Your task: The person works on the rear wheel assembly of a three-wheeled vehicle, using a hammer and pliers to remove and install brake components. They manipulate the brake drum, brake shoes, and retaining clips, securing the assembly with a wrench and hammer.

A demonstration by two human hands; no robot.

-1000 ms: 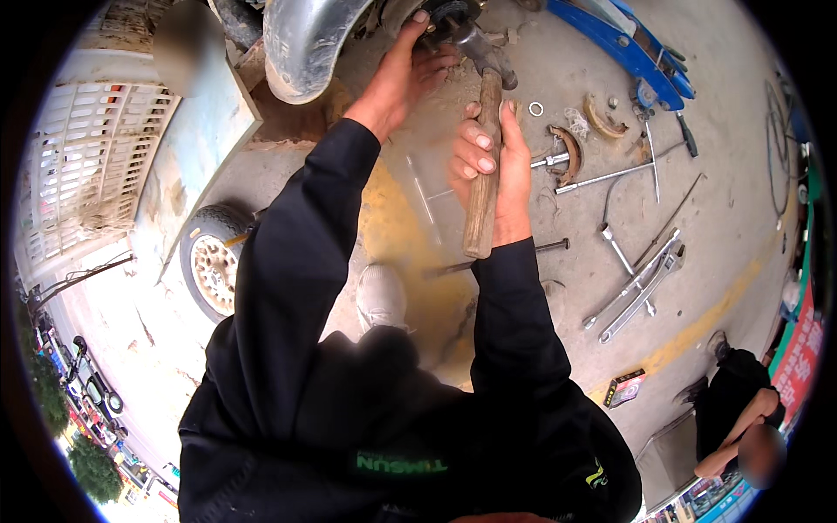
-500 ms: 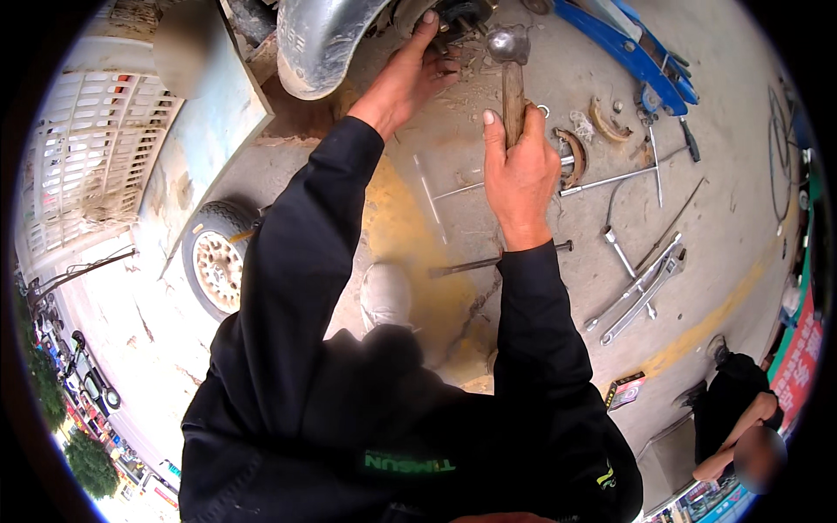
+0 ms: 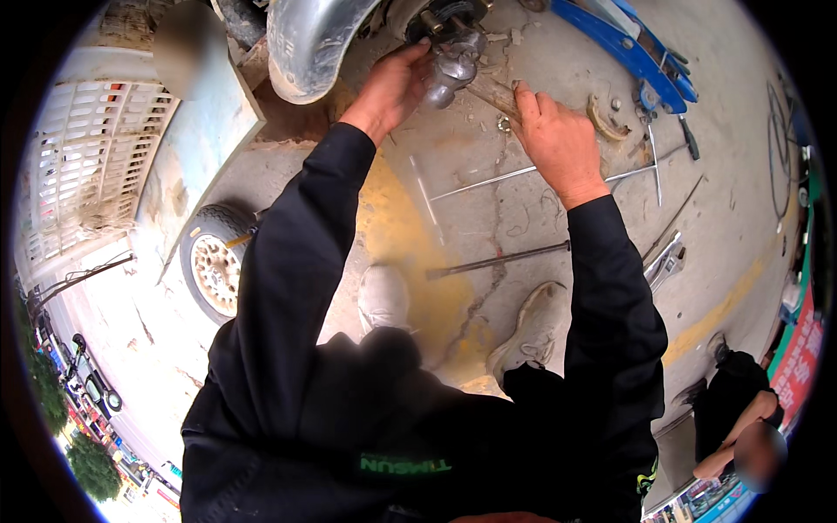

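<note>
My right hand [image 3: 558,144] is closed on the wooden handle [image 3: 499,96] of a hammer, now slanting, its metal head [image 3: 453,74] at a wheel hub with studs [image 3: 445,17] at the top of the view. My left hand [image 3: 391,91] is just left of the hammer head, thumb up at the hub and fingers curled; what they hold is hidden by the hammer head. A grey curved fender [image 3: 309,48] hangs beside the hub. A curved brake shoe [image 3: 604,122] lies on the floor right of my right hand.
A blue jack [image 3: 623,48] is at the upper right, T-wrenches [image 3: 471,186], a long bar [image 3: 497,260] and spanners [image 3: 663,266] on the floor. A loose wheel [image 3: 214,270], board [image 3: 187,161] and white crate [image 3: 96,166] are left. A seated person [image 3: 732,410] is lower right.
The hammer has swung from upright to slanting, its head moving down and left beside my left hand. My right hand has moved right, and my right shoe has come into sight.
</note>
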